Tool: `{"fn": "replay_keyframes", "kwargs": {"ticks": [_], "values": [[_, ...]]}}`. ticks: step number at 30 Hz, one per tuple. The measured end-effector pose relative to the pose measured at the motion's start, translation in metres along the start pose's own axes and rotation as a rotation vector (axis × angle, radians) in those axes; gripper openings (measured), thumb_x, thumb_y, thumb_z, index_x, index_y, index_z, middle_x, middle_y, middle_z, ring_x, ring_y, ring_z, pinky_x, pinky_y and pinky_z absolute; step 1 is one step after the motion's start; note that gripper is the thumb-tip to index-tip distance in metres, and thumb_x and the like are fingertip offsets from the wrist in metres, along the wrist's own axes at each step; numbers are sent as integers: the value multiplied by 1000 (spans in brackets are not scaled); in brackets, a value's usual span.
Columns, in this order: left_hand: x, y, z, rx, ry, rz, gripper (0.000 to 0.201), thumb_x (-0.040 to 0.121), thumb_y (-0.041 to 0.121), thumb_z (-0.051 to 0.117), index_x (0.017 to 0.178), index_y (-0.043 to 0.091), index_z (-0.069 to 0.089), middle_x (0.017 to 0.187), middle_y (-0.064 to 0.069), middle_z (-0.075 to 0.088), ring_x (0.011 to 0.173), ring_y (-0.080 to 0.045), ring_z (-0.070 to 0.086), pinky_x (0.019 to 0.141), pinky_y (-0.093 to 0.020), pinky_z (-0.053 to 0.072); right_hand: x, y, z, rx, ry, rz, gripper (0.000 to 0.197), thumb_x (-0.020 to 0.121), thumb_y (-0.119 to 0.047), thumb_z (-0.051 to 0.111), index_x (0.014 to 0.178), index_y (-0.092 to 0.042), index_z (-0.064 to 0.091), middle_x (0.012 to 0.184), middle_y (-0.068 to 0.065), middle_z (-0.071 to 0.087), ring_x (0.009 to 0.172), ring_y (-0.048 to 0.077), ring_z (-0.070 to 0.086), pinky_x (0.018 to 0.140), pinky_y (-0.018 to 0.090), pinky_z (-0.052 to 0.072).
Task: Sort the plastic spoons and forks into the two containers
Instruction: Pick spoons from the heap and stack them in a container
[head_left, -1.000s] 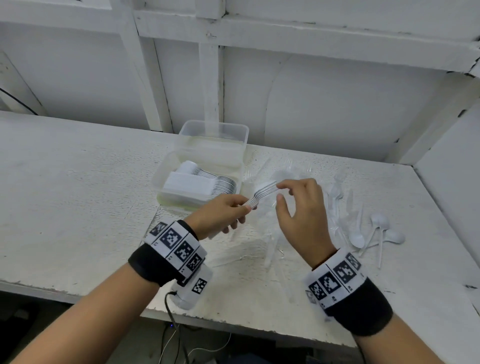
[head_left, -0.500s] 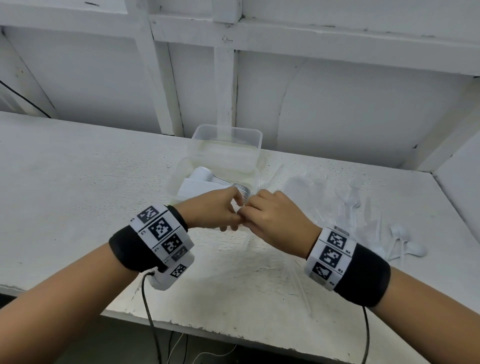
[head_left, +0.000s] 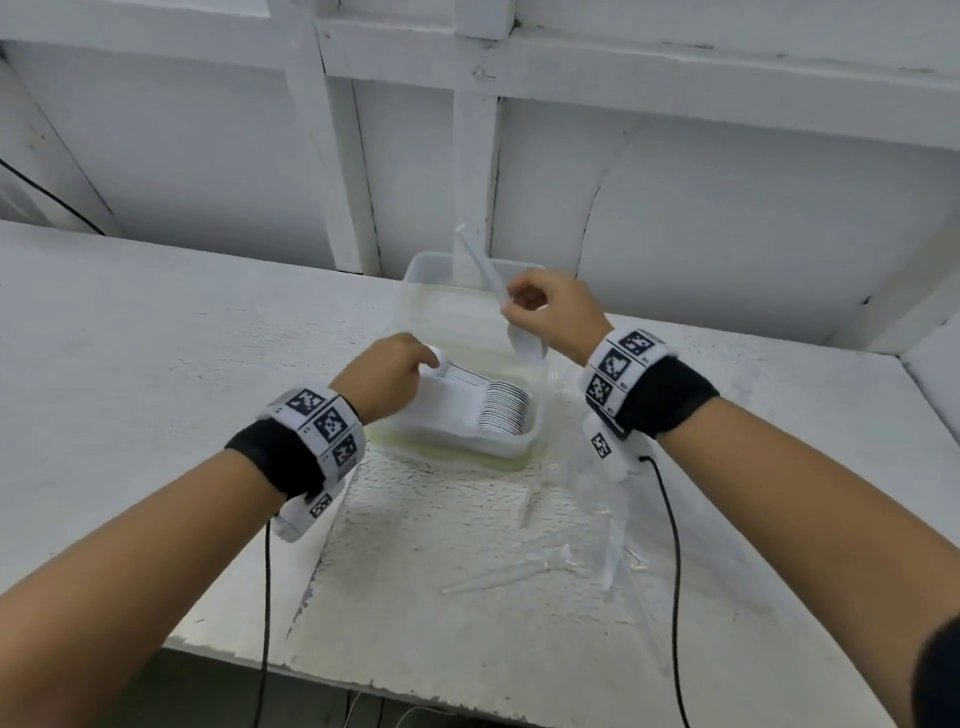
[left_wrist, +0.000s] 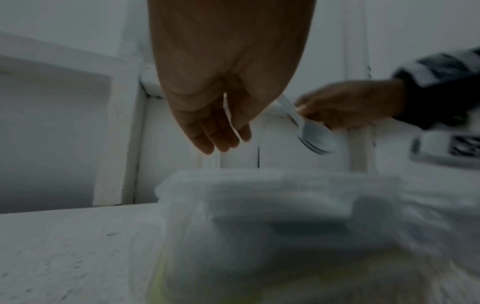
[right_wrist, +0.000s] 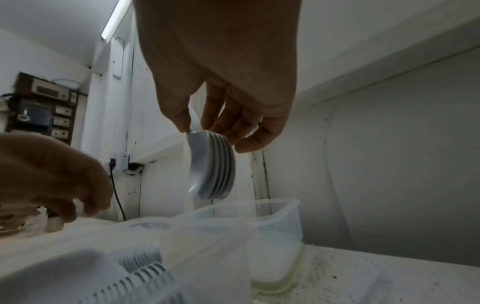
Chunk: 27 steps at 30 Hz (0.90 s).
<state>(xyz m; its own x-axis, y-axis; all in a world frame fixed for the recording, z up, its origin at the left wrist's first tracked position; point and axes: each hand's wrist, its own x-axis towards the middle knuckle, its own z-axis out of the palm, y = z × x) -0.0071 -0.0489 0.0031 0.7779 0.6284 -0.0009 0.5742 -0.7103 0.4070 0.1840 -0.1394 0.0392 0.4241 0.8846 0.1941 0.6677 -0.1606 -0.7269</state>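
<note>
Head view: wristband (head_left: 621, 364) square-code markers

The head view looks forward and down from above the white table (head_left: 130, 364), taking in both forearms and the wall behind. The 2 wrist views sit low and close, each looking along its palm toward the wall. All 3 share the near container (head_left: 511, 441) (left_wrist: 259, 195) (right_wrist: 202, 236) and the stacked spoons (head_left: 524, 345) (left_wrist: 315, 137) (right_wrist: 213, 166).
</note>
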Motion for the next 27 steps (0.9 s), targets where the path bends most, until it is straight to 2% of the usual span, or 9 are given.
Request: {"fn": "replay_keyframes", "kwargs": {"ticks": [2, 5, 10, 15, 18, 21, 24, 25, 27], "values": [[3, -1, 11, 67, -101, 54, 43, 91, -5, 37, 127, 6, 57, 136, -13, 48, 125, -28, 45, 103, -28, 31, 6, 1, 12, -28, -80, 3, 15, 81, -15, 67, 95, -12, 66, 83, -2, 62, 80, 12, 58, 82, 29, 49], [8, -4, 17, 189, -181, 86, 43, 91, -1, 37, 127, 8, 57, 137, -11, 46, 124, -31, 44, 102, -38, 37, 8, 2, 27, -111, -136, -16, 12, 82, -18, 65, 93, -14, 65, 81, -4, 61, 81, 17, 61, 77, 31, 50], [8, -4, 16, 171, -134, 107, 42, 92, -2, 37, 126, 8, 60, 129, -14, 48, 119, -31, 46, 100, -28, 33, 7, 4, 39, -381, -288, -19, 19, 84, -25, 61, 101, -19, 65, 95, -4, 65, 85, 12, 56, 70, 25, 44], [8, -6, 9, 38, -61, 112, 36, 91, -2, 41, 115, 5, 67, 119, -17, 58, 113, -28, 51, 93, -25, 34, 4, 7, 39, -467, -429, 14, 25, 86, -27, 63, 109, -19, 66, 106, -3, 65, 96, 13, 58, 71, 20, 36], [8, -14, -1, -85, 75, -2, 30, 91, 4, 45, 111, 8, 68, 114, -12, 62, 107, -26, 56, 89, -25, 37, 2, 11, 42, -437, -452, 45, 29, 86, -29, 65, 113, -19, 67, 111, -2, 66, 102, 14, 59, 77, 21, 41], [11, -28, -10, -172, 172, -195, 30, 90, 8, 48, 116, 10, 62, 112, -13, 59, 104, -27, 54, 84, -26, 36, -1, 16, 47, -370, -422, 79, 30, 86, -28, 65, 113, -17, 68, 118, -2, 65, 107, 14, 59, 86, 21, 44], [13, -40, -12, -239, 166, -362, 35, 92, 15, 50, 126, 6, 54, 117, -15, 60, 107, -30, 55, 90, -33, 42, -2, 19, 51, -304, -422, 87, 29, 87, -24, 64, 114, -12, 68, 123, 0, 64, 111, 14, 58, 88, 19, 42], [14, -43, -12, -296, 143, -401, 36, 92, 17, 51, 126, 4, 54, 114, -15, 61, 102, -31, 59, 90, -36, 47, -2, 19, 52, -294, -424, 86, 29, 87, -23, 64, 113, -10, 68, 123, 0, 64, 112, 14, 58, 88, 19, 42], [14, -47, -9, -431, 102, -451, 34, 92, 16, 52, 123, 3, 56, 100, -15, 64, 82, -30, 63, 79, -39, 55, -2, 19, 54, -303, -415, 84, 27, 88, -21, 62, 110, -8, 69, 120, 2, 65, 110, 15, 59, 89, 21, 43]]}}
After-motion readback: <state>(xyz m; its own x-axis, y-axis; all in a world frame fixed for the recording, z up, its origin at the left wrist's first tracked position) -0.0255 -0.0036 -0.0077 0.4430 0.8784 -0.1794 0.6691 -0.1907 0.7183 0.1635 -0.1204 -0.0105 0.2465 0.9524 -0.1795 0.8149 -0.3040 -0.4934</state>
